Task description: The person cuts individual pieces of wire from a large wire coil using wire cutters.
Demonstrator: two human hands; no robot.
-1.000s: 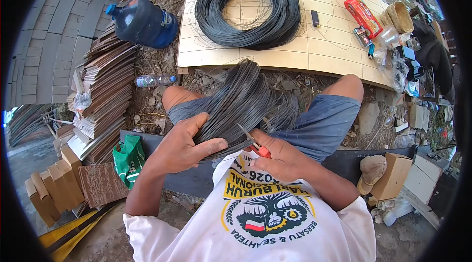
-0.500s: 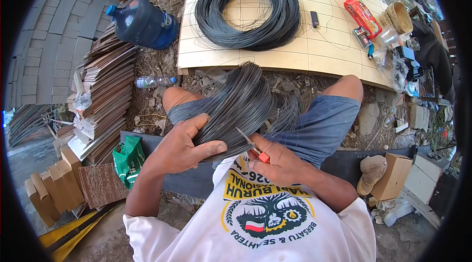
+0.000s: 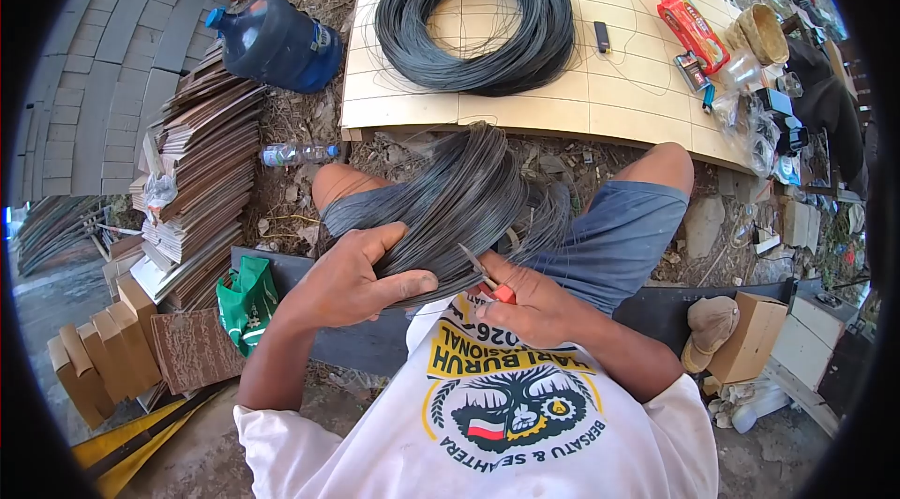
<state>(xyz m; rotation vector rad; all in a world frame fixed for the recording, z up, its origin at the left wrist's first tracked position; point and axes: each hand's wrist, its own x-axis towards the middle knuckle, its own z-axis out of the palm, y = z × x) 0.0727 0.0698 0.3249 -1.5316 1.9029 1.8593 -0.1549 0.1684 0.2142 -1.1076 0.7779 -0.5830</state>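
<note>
A thick bundle of thin dark wire (image 3: 459, 199) lies across my lap, its strands fanning toward the table and loose ends curling at the right. My left hand (image 3: 352, 282) is closed around its left side, thumb stretched over the strands. Right beside the bundle's near end, my right hand (image 3: 539, 307) grips a red-handled tool (image 3: 503, 294). The tool's pointed metal tip angles up and left over the wire. A large coil of the same kind of wire (image 3: 398, 30) rests on the pale table beyond my knees.
The pale table (image 3: 637, 105) also bears a black lighter-sized object (image 3: 601, 37), a red packet (image 3: 692, 30) and a woven basket (image 3: 761, 33). At left are a blue water jug (image 3: 277, 44), a plastic bottle (image 3: 295, 155) and stacked boards (image 3: 202, 162). A cap (image 3: 710, 330) sits at right.
The view has shifted slightly. Both hands keep nearly the same places and grips, with the wire bundle still across the lap.
</note>
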